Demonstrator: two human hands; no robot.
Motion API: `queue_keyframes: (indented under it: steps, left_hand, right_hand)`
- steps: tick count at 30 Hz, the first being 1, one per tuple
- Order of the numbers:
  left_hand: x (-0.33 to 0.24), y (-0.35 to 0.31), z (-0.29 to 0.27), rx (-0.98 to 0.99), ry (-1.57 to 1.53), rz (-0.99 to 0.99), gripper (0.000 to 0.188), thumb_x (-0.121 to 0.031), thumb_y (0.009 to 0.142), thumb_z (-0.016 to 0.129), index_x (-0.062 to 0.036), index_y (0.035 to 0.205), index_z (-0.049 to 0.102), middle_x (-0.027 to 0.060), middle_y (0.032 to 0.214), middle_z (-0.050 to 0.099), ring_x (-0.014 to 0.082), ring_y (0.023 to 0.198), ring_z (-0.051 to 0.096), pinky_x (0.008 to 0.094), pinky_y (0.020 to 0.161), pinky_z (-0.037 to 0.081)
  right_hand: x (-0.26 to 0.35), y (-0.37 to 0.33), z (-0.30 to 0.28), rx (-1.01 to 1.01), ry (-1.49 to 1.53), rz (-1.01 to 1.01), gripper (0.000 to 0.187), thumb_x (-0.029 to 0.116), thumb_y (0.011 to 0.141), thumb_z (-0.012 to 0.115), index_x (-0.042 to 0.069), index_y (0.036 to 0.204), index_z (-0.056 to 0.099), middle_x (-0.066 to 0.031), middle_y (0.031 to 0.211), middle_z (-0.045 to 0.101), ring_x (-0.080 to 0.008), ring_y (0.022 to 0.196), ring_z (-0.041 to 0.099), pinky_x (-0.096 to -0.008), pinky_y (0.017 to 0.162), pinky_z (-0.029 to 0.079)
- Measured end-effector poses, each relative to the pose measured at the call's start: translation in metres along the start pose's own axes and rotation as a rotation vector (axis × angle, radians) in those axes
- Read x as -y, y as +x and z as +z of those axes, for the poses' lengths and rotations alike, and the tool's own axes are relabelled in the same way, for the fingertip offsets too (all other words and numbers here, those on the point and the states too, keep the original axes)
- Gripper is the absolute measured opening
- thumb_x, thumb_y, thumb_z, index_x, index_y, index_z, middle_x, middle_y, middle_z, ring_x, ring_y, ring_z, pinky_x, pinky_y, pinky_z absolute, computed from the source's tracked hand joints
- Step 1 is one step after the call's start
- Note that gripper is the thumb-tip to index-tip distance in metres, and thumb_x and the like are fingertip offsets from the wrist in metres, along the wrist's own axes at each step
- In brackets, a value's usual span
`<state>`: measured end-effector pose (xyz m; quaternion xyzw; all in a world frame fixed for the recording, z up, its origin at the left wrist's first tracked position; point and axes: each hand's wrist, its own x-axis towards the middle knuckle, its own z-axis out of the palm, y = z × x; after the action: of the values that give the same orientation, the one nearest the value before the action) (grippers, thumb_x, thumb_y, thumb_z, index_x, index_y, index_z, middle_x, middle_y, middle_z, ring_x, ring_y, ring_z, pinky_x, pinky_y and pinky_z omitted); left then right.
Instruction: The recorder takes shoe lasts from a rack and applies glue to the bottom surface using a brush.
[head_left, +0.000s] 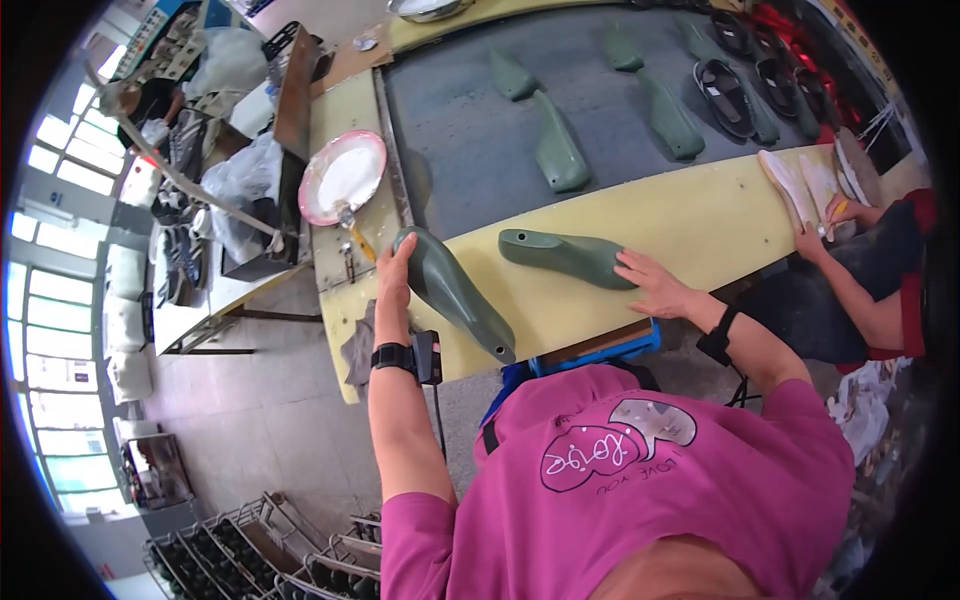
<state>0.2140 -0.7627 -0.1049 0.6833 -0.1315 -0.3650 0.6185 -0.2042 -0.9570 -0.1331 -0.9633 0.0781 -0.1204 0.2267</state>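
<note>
Two green shoe lasts are at the yellow bench edge in front of me. My left hand (394, 272) is closed on the upper end of the left shoe last (455, 290), which slants down toward me with its holed end at the bench's near edge. The right shoe last (565, 258) lies across the bench, its holed end to the left. At its other end is my right hand (655, 287), fingers spread and fingertips touching the last. Just beyond my left hand, a brush (355, 233) rests on the rim of a pink-edged bowl (308, 190) of white paste.
Several more green lasts (560, 150) stand on a dark conveyor belt (450, 130), with black sandals (722, 98) at its right. A co-worker's hands (815, 240) handle pale sole-shaped pieces (786, 188) on the right. A grey cloth (360, 345) hangs by the bench's left corner.
</note>
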Motion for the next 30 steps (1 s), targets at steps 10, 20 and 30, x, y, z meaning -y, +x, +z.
queue_keyframes:
  steps: [10,20,30]
  left_hand:
    - [0.054,-0.081,0.069,0.05,0.793,0.362,0.083,-0.034,0.069,0.07,0.0003,0.132,0.029,0.0296,0.135,0.024,0.0407,0.124,0.031,0.0419,0.099,0.032]
    - [0.083,-0.118,0.091,-0.202,0.612,0.368,0.082,-0.015,0.069,0.06,0.0041,0.136,0.015,0.0307,0.136,0.021,0.0426,0.129,0.017,0.0432,0.107,0.017]
    - [0.108,-0.211,0.029,-0.72,0.6,0.43,0.062,-0.016,0.073,0.06,0.0025,0.126,0.034,0.0261,0.122,0.04,0.0399,0.11,0.043,0.0422,0.093,0.037]
  right_hand:
    - [0.062,0.153,0.06,-0.484,0.224,0.417,0.033,0.021,0.08,0.056,0.002,0.107,0.054,-0.0176,0.102,0.058,-0.0321,0.096,0.054,-0.0382,0.083,0.042]
    - [0.013,0.163,0.049,-0.015,0.204,-0.144,0.028,0.016,0.072,0.062,0.006,0.048,0.052,-0.0098,0.052,0.048,-0.0267,0.056,0.046,-0.0367,0.057,0.034]
    - [0.086,0.125,0.023,-0.014,0.151,-0.38,0.004,0.002,0.079,0.056,0.0,0.082,0.054,-0.0126,0.087,0.056,-0.0285,0.089,0.053,-0.037,0.082,0.039]
